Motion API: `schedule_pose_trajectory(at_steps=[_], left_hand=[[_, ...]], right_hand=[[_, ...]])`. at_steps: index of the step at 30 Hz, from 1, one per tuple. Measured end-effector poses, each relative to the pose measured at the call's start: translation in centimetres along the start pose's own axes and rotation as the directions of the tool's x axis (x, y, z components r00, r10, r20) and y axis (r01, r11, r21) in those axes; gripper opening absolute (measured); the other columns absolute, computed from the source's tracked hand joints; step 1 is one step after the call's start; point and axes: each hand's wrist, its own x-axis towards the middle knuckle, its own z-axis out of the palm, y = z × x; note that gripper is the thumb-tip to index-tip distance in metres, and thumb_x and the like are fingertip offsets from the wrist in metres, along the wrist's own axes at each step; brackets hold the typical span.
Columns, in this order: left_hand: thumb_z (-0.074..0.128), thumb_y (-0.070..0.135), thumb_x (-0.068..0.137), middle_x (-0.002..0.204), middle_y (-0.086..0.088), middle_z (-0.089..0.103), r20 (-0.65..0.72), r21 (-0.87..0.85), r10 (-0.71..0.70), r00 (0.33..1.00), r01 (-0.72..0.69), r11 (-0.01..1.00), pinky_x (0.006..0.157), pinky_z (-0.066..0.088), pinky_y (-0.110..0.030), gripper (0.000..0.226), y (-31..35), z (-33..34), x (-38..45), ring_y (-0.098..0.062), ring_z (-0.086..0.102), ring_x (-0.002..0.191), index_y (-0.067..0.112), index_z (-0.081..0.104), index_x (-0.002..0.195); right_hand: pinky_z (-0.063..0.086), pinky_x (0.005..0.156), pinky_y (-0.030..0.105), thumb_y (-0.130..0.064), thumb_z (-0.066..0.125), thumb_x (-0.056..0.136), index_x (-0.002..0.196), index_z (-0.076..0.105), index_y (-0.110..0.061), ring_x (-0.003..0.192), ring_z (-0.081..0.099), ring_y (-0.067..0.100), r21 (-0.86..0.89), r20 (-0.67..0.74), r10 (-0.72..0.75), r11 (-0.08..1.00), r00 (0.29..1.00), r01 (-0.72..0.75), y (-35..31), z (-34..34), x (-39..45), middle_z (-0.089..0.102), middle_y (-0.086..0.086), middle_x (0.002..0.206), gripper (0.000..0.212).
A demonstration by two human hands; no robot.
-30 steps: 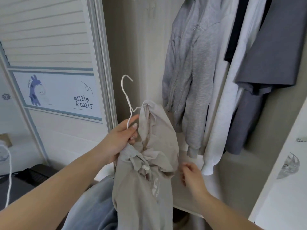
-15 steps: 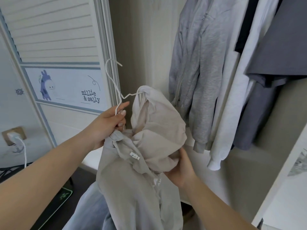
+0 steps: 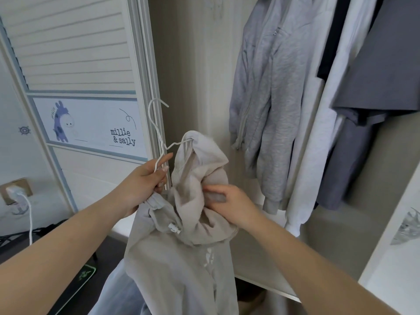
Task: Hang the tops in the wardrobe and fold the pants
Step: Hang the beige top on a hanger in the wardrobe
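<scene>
A beige hooded top (image 3: 181, 258) hangs bunched in front of me, with a white wire hanger (image 3: 159, 133) threaded into its neck. My left hand (image 3: 145, 180) grips the hanger's stem and the top's collar, hook pointing up. My right hand (image 3: 229, 203) pinches the bunched hood fabric at the right side of the neck. The hanger's right arm runs under the hood and is hidden. The open wardrobe (image 3: 197, 87) stands just behind.
Inside the wardrobe hang a grey zip hoodie (image 3: 261, 98), a white top (image 3: 318, 144) and a dark grey top (image 3: 386, 76). A louvred door (image 3: 75, 53) with a cartoon panel stands at left. Bluish fabric (image 3: 113, 292) lies below. A wall plug with a white cable (image 3: 22, 201) sits far left.
My right hand rose from under the hood and now pinches the fabric at the neck. The left hand kept its hold on the hanger, which lifted a little over the second.
</scene>
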Motion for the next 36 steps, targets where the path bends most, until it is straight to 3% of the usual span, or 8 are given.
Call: schedule_pose_trajectory(at_steps=[9, 13, 20, 23, 26, 30, 34, 36], left_hand=[[0.043, 0.018, 0.101, 0.051, 0.015, 0.044, -0.026, 0.133, 0.113, 0.993, -0.108, 0.985, 0.050, 0.036, -0.009, 0.032, 1.0, 0.1, -0.3, -0.001, 0.038, 0.047, 0.037, 0.052, 0.125], [0.043, 0.019, 0.101, 0.054, 0.012, 0.044, -0.051, 0.166, 0.122, 0.991, -0.112, 0.980, 0.053, 0.036, -0.014, 0.032, 0.8, -0.1, -0.1, -0.003, 0.038, 0.048, 0.039, 0.053, 0.123], [0.044, 0.018, 0.101, 0.062, 0.003, 0.044, -0.155, 0.047, 0.011, 0.988, -0.004, 0.999, 0.053, 0.037, -0.013, 0.028, -0.5, -0.2, 0.9, -0.007, 0.039, 0.053, 0.037, 0.059, 0.116], [0.044, 0.018, 0.101, 0.064, 0.002, 0.045, -0.173, 0.034, -0.027, 0.985, 0.034, 0.999, 0.059, 0.037, -0.019, 0.027, -1.0, 0.2, 1.6, -0.010, 0.039, 0.057, 0.033, 0.060, 0.117], [0.045, 0.017, 0.100, 0.065, 0.002, 0.049, -0.181, 0.119, 0.011, 0.983, 0.011, 0.993, 0.062, 0.037, -0.021, 0.029, -1.4, 0.6, 2.4, -0.011, 0.041, 0.059, 0.029, 0.058, 0.124], [0.045, 0.016, 0.100, 0.062, 0.004, 0.052, -0.162, 0.231, 0.054, 0.985, -0.015, 0.973, 0.062, 0.038, -0.023, 0.032, -2.0, 1.0, 2.9, -0.011, 0.044, 0.058, 0.025, 0.057, 0.128], [0.045, 0.018, 0.100, 0.054, 0.010, 0.051, -0.157, 0.237, 0.047, 0.986, -0.009, 0.972, 0.061, 0.039, -0.023, 0.030, -2.2, 1.1, 3.2, -0.009, 0.045, 0.055, 0.027, 0.058, 0.126], [0.045, 0.019, 0.100, 0.054, 0.013, 0.052, -0.155, 0.224, 0.044, 0.987, -0.008, 0.975, 0.062, 0.039, -0.023, 0.030, -2.3, 0.9, 3.3, -0.007, 0.046, 0.056, 0.030, 0.059, 0.123]], right_hand=[[0.046, 0.083, 0.032, -0.017, 0.038, 0.099, 0.135, 0.044, -0.014, 0.112, 0.057, 0.027, -0.901, 0.009, 0.603, 0.351, 0.798, -0.256, 2.7, -5.9, 2.2, 0.055, 0.012, 0.127, 0.037], [0.046, 0.048, 0.019, -0.023, 0.059, 0.090, 0.103, 0.058, -0.017, 0.063, 0.055, 0.011, 0.024, 0.131, 0.764, 0.635, 0.632, -0.772, 2.8, -8.9, 1.4, 0.060, 0.000, 0.076, 0.014], [0.059, 0.071, 0.026, -0.015, 0.056, 0.091, 0.092, 0.076, -0.010, 0.087, 0.071, 0.018, 0.973, -0.030, 0.302, 0.226, 0.953, -0.041, 0.8, -13.3, 1.3, 0.072, 0.005, 0.094, 0.021], [0.051, 0.058, 0.022, -0.001, 0.048, 0.092, 0.114, 0.070, -0.013, 0.080, 0.066, 0.016, 0.440, 0.069, 0.446, 0.789, 0.892, -0.428, 0.7, -13.0, 1.5, 0.069, 0.002, 0.098, 0.033], [0.041, 0.055, 0.021, -0.005, 0.049, 0.093, 0.114, 0.066, -0.007, 0.068, 0.052, 0.014, -0.448, 0.010, 0.543, 0.753, 0.840, -0.482, 1.3, -11.8, 2.3, 0.058, 0.003, 0.088, 0.027], [0.052, 0.053, 0.018, -0.013, 0.066, 0.088, 0.104, 0.071, -0.007, 0.067, 0.064, 0.010, 0.460, -0.039, 0.443, 0.804, 0.896, -0.378, -1.3, -11.9, 2.9, 0.067, 0.004, 0.084, 0.018], [0.056, 0.060, 0.025, -0.016, 0.059, 0.089, 0.101, 0.071, -0.005, 0.068, 0.069, 0.019, -0.354, 0.018, 0.572, 0.771, 0.820, -0.530, -0.9, -11.6, 2.1, 0.068, 0.011, 0.089, 0.020], [0.054, 0.059, 0.021, -0.023, 0.066, 0.086, 0.098, 0.072, -0.008, 0.068, 0.066, 0.014, -0.030, 0.182, 0.537, 0.841, 0.824, -0.541, -0.9, -12.3, 2.2, 0.067, 0.006, 0.082, 0.020]])
